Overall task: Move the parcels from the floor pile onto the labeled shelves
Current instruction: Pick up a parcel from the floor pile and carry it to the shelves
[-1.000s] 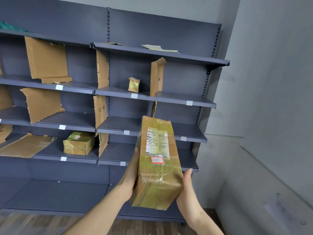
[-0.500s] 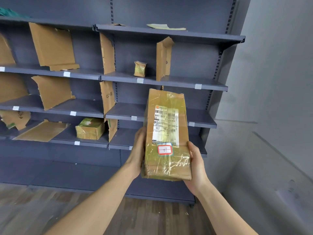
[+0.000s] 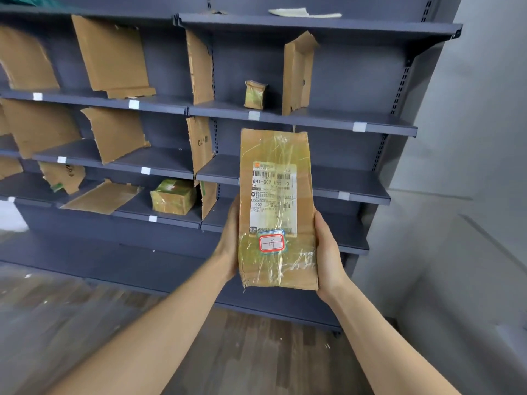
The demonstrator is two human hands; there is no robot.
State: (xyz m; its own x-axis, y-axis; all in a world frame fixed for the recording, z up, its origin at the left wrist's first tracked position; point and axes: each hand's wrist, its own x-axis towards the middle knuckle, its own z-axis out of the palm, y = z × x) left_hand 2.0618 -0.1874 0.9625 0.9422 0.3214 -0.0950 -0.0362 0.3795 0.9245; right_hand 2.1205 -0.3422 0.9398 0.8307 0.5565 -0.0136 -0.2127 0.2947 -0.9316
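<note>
I hold a long brown cardboard parcel [image 3: 275, 155] upright in front of the shelves, wrapped in clear tape. It carries a white shipping label reading 841-G07 and a red-bordered sticker marked 07. My left hand [image 3: 230, 238] grips its left side and my right hand [image 3: 328, 249] grips its right side near the bottom. Behind it stands the dark grey shelving unit [image 3: 336, 121] with small white labels on the shelf edges. A small parcel [image 3: 254, 94] sits on an upper shelf, and a squat taped parcel [image 3: 172, 196] rests on a lower shelf to the left.
Torn cardboard sheets [image 3: 112, 55] stand as dividers between shelf compartments, one tall piece [image 3: 296, 72] right of the small parcel. A flat cardboard sheet [image 3: 99, 196] lies on a lower shelf. Grey wall [image 3: 470, 138] on the right; wooden floor [image 3: 256, 352] below.
The parcel has come up and turned more upright with its label facing me. The view has drawn closer to the shelves and tilted downward, showing more floor.
</note>
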